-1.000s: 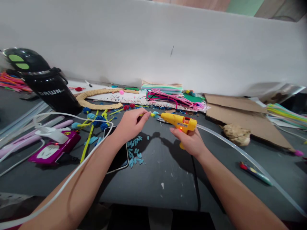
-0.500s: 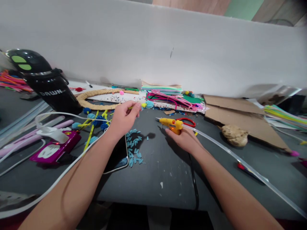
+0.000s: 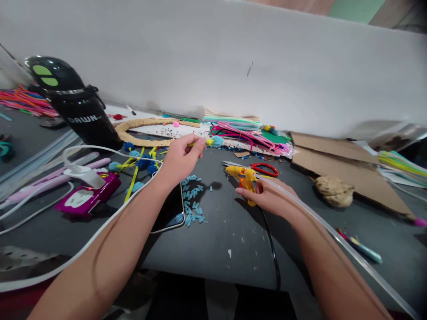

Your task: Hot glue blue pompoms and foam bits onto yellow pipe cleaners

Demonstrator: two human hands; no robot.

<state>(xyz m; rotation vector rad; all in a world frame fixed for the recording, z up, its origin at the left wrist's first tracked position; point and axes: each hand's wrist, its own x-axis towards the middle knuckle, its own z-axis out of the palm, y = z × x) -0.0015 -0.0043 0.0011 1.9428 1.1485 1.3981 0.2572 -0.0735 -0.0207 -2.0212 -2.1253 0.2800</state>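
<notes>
My left hand point(image 3: 187, 153) is closed in a pinch on the yellow stem of a pipe-cleaner flower point(image 3: 217, 141), whose light-blue petals point right, above the table. My right hand point(image 3: 267, 195) is at the handle of a yellow glue gun point(image 3: 240, 172), thumb across it and the other fingers mostly hidden; the hold looks loose. The gun's nozzle points left and a long clear glue stick point(image 3: 328, 229) runs out of its back. Red-handled pliers point(image 3: 265, 169) lie just behind the gun. Small light-blue pipe-cleaner pieces point(image 3: 193, 200) lie beside a phone or tablet point(image 3: 171, 213), partly under my left forearm.
At left stand a black bottle point(image 3: 85, 106) and a purple power block point(image 3: 88, 195) with white cables. Behind my left hand are a wrapped ring point(image 3: 125, 133) and blue-and-yellow flowers point(image 3: 143, 162). Pipe cleaners point(image 3: 247, 133) lie at the back, cardboard point(image 3: 353, 178) at right.
The view has shifted slightly, so things sit further right. My right hand has eased back and down along the glue gun, showing more of its handle. My left hand keeps the flower.
</notes>
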